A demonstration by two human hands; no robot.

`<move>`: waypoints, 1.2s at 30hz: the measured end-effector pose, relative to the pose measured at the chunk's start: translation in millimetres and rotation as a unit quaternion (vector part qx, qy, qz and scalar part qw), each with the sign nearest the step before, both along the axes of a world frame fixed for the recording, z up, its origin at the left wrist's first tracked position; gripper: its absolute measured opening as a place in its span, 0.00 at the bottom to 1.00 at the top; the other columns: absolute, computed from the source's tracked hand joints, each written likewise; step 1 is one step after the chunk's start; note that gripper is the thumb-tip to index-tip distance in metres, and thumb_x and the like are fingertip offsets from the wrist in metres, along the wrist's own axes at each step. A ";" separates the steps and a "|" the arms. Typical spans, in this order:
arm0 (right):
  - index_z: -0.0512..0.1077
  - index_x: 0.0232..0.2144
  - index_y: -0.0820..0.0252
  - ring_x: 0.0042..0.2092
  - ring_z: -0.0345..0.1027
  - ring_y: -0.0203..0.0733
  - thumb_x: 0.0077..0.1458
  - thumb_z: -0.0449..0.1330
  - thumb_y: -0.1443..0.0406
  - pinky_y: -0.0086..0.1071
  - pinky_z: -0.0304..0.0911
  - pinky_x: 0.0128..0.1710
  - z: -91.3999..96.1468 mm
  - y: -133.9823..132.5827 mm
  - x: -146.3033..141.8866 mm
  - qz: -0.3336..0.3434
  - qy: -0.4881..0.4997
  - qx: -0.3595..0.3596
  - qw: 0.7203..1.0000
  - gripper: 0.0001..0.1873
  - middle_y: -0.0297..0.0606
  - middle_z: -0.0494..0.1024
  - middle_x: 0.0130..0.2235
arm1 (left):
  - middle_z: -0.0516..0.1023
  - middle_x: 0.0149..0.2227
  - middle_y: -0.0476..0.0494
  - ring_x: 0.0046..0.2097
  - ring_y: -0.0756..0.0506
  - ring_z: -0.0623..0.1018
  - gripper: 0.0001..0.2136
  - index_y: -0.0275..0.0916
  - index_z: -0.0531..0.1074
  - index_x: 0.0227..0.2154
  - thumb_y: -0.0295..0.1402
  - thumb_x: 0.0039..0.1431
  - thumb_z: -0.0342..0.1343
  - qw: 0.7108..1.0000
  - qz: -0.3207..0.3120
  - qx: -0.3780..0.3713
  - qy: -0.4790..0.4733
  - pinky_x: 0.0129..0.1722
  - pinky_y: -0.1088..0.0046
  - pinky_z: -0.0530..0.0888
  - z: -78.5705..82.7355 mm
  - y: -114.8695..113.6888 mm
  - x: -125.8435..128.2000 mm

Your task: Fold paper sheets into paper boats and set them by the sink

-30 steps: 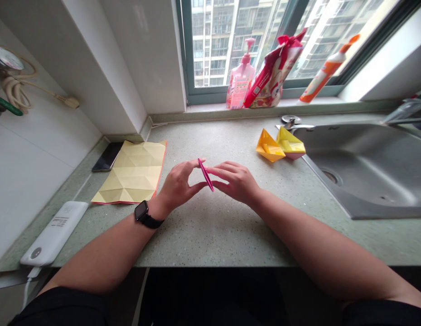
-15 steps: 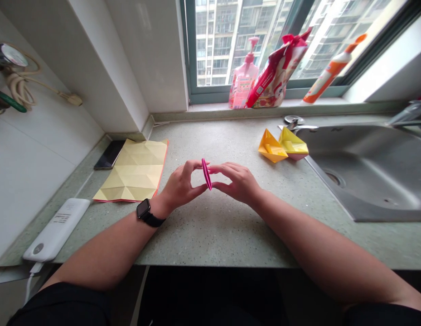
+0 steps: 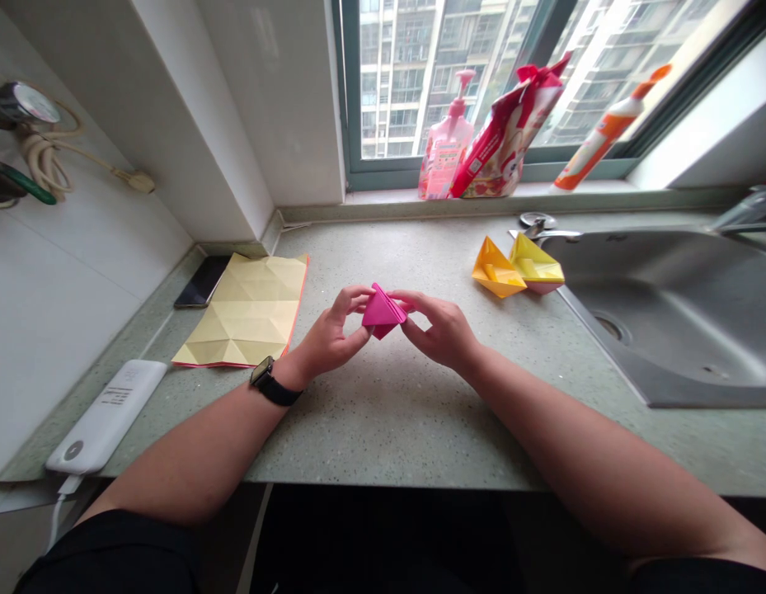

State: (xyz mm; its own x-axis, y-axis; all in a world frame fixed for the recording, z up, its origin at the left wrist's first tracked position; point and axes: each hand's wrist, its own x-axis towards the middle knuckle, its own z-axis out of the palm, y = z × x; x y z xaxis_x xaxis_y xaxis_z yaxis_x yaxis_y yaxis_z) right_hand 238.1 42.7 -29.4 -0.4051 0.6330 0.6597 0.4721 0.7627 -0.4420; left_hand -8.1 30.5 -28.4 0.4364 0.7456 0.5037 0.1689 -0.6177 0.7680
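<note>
Between my two hands, over the middle of the counter, is a small folded pink paper (image 3: 383, 312) with layered edges along its upper right side. My left hand (image 3: 337, 332), with a black watch (image 3: 274, 382) on its wrist, pinches the paper's left side. On the other side, my right hand (image 3: 441, 327) grips its right corner between thumb and fingers. A creased yellow paper sheet (image 3: 250, 305) with a red-orange underside lies to the left. Two folded paper boats, one orange (image 3: 497, 271) and one yellow (image 3: 537, 262), sit touching each other near the sink.
A steel sink (image 3: 636, 392) is set into the right of the counter (image 3: 383, 437). On the left lie a dark phone (image 3: 200, 280) and a white power bank (image 3: 110, 417) with a cable. A pump bottle (image 3: 445, 157), red bag (image 3: 506, 136) and orange-white bottle (image 3: 599, 140) line the windowsill.
The pink paper has turned from edge-on to showing a broad face toward me. Both hands keep hold of it, with their fingers slightly shifted.
</note>
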 end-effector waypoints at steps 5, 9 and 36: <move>0.81 0.56 0.51 0.48 0.85 0.45 0.64 0.59 0.70 0.37 0.77 0.49 3.0 1.9 1.0 0.003 0.066 -0.046 0.997 0.21 0.36 0.89 0.50 | 0.77 0.65 0.38 0.63 0.37 0.80 0.17 0.47 0.69 0.62 0.37 0.74 0.59 0.999 -0.002 -0.037 -0.031 0.66 0.52 0.74 -1.4 5.1 -1.9; 0.83 0.53 0.50 0.49 0.84 0.47 0.65 0.58 0.69 0.42 0.77 0.51 2.9 5.9 1.7 0.004 0.125 -0.105 0.987 0.20 0.38 0.89 0.50 | 0.81 0.59 0.40 0.60 0.39 0.81 0.15 0.46 0.74 0.59 0.39 0.73 0.60 0.997 0.017 -0.053 -0.056 0.64 0.55 0.76 0.5 5.9 0.6; 0.81 0.53 0.51 0.41 0.80 0.45 0.70 0.61 0.62 0.42 0.73 0.47 -15.2 17.1 1.1 -0.028 -0.103 -0.201 0.974 0.14 0.39 0.87 0.42 | 0.85 0.46 0.40 0.48 0.38 0.82 0.13 0.40 0.78 0.55 0.35 0.73 0.57 0.964 0.127 -0.008 0.234 0.54 0.55 0.77 -5.0 8.5 0.9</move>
State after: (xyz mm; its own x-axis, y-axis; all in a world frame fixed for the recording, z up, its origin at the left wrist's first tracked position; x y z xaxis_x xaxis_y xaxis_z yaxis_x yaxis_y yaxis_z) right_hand 239.2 59.8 -44.6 -0.4598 0.8483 0.2624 0.6187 0.5181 -0.5906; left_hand -7.2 39.0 -33.5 0.4153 0.8644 0.2835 0.6432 -0.4994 0.5804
